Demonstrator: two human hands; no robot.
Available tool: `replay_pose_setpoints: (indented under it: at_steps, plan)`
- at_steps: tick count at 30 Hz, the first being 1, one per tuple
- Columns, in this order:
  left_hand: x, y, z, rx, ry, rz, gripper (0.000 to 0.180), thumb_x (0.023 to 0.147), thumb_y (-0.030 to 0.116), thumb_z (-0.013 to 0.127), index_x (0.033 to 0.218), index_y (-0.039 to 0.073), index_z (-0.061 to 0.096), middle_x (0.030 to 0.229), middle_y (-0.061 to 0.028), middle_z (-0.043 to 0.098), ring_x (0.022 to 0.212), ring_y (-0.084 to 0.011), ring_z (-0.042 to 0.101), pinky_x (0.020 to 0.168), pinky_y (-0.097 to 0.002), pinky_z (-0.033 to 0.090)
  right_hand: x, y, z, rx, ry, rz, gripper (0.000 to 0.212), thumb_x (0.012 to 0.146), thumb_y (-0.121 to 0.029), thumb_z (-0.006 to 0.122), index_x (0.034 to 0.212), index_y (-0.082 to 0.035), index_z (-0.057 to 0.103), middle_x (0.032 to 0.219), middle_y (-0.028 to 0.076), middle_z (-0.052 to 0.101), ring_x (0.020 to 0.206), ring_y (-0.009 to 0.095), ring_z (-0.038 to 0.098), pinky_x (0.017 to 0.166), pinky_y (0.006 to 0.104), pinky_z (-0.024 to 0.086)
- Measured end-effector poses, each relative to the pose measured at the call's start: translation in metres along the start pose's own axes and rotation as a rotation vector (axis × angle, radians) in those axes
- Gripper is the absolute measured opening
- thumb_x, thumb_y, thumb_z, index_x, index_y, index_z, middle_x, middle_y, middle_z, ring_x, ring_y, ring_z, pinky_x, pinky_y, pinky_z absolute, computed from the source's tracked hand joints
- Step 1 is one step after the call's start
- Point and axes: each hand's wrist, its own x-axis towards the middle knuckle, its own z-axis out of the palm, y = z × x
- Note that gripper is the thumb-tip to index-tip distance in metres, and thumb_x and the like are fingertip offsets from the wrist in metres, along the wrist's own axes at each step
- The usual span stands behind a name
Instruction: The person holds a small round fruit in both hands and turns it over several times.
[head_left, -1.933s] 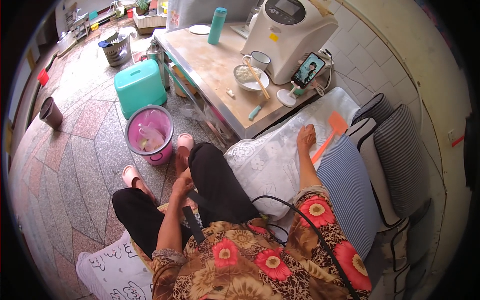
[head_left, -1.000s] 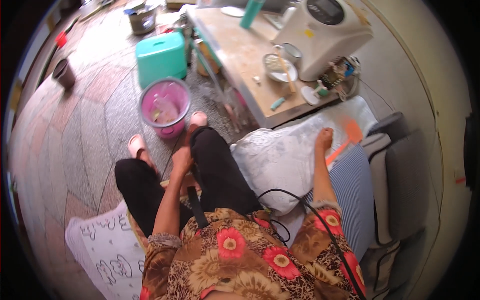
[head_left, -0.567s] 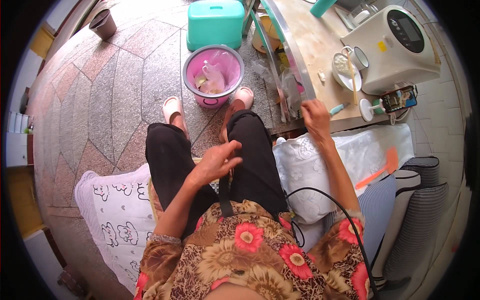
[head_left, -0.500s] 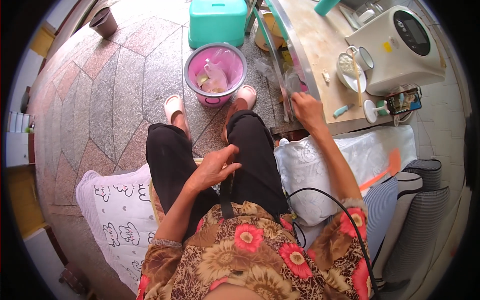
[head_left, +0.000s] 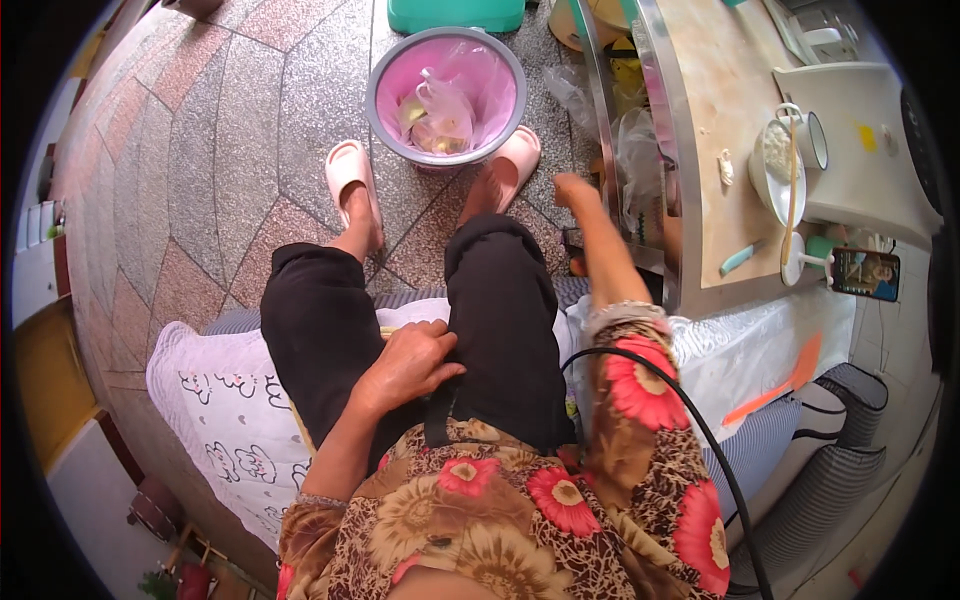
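Observation:
My left hand (head_left: 410,365) rests on my lap between the black trouser legs (head_left: 505,320), thumb apart from loosely bent fingers, with nothing seen in it. Out past my right knee, my right hand (head_left: 574,190) is closed and slightly blurred; whatever its fingers may hold is hidden. It hovers between the table's shelf side and a pink bin (head_left: 385,128) with a grey rim. Inside the bin lie a clear plastic bag (head_left: 447,108) and pale scraps. Clear plastic bags (head_left: 637,160) hang in the shelf space closest to that hand.
On the table (head_left: 735,100) at right are a white bowl (head_left: 765,190) of white contents with chopsticks across it, a mug (head_left: 816,140), a turquoise-handled knife (head_left: 738,259), a small dough piece (head_left: 726,168) and a phone (head_left: 866,274) on a stand. A green stool (head_left: 455,15) stands behind the bin.
My right hand has come away from the table's edge, leftward toward the bin. My left hand has drawn down slightly toward my lap, its fingers more bent. The view has tilted and shifted.

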Motion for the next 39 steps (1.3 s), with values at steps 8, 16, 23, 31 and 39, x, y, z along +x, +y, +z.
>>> replay_pose_setpoints:
  at_steps: [8, 16, 23, 31, 39]
  plan:
    - [0.017, -0.001, -0.004, -0.051, -0.056, -0.041, 0.033, 0.068, 0.025, 0.064, 0.072, -0.002, 0.046, 0.072, -0.0164, 0.045, 0.068, -0.0339, 0.046, 0.060, -0.0407, 0.037, 0.003, -0.001, 0.182, 0.911, -0.050, 0.714, 0.032, 0.072, -0.025, 0.061, 0.084, 0.005, 0.060, 0.073, 0.015, 0.063, 0.067, 0.026, 0.062, 0.064, 0.0377, 0.049]
    - [0.030, 0.002, -0.003, -0.051, -0.113, -0.109, 0.034, 0.066, 0.024, 0.066, 0.078, -0.002, 0.048, 0.074, -0.0155, 0.046, 0.071, -0.0336, 0.048, 0.062, -0.0398, 0.038, -0.013, 0.034, 0.219, 0.756, 0.302, 1.002, 0.031, 0.068, -0.026, 0.063, 0.083, 0.001, 0.061, 0.081, 0.014, 0.062, 0.076, 0.026, 0.061, 0.069, 0.0377, 0.048]
    - [0.034, 0.002, -0.003, -0.053, -0.129, -0.115, 0.036, 0.065, 0.026, 0.066, 0.081, -0.001, 0.049, 0.075, -0.0148, 0.046, 0.071, -0.0329, 0.048, 0.062, -0.0390, 0.038, -0.005, 0.043, 0.222, 0.543, 0.367, 0.996, 0.030, 0.065, -0.028, 0.065, 0.082, -0.002, 0.062, 0.088, 0.013, 0.062, 0.084, 0.026, 0.060, 0.074, 0.0376, 0.047]
    - [0.033, 0.003, -0.006, -0.044, -0.112, -0.093, 0.036, 0.064, 0.024, 0.067, 0.085, -0.001, 0.050, 0.075, -0.0134, 0.047, 0.073, -0.0318, 0.048, 0.064, -0.0384, 0.038, 0.004, 0.012, 0.218, 0.292, 0.118, 0.640, 0.043, 0.063, -0.040, 0.065, 0.088, -0.005, 0.063, 0.099, 0.013, 0.060, 0.093, 0.025, 0.058, 0.079, 0.0360, 0.046]
    - [0.018, 0.007, -0.001, -0.061, 0.003, -0.077, 0.032, 0.063, 0.018, 0.068, 0.081, -0.001, 0.049, 0.075, -0.0147, 0.047, 0.072, -0.0335, 0.049, 0.063, -0.0399, 0.039, 0.002, -0.048, 0.093, 0.443, 0.059, 0.359, 0.052, 0.061, -0.038, 0.064, 0.097, 0.000, 0.060, 0.102, 0.020, 0.057, 0.096, 0.031, 0.055, 0.083, 0.0360, 0.044]
